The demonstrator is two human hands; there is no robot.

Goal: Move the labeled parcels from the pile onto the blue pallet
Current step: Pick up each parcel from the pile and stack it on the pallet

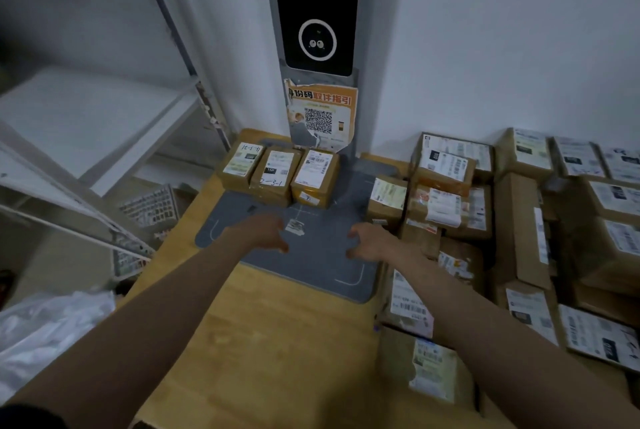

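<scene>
Hands at frame centre, yours: left hand (pixel 268 231) and right hand (pixel 369 241) both loose, fingers half-curled, grasping nothing, over grey mat (pixel 311 266) on surface (pixel 263 342). Three labeled parcels (pixel 278 174) in row above hands. Parcel pile (pixel 519 221) fills right side. No blue pallet visible.

- Three small brown parcels (pixel 277 174) with white labels sit side by side on the grey mat (pixel 311 255).
- The pile of labelled boxes (pixel 519 221) crowds the right, just beside the mat.
</scene>
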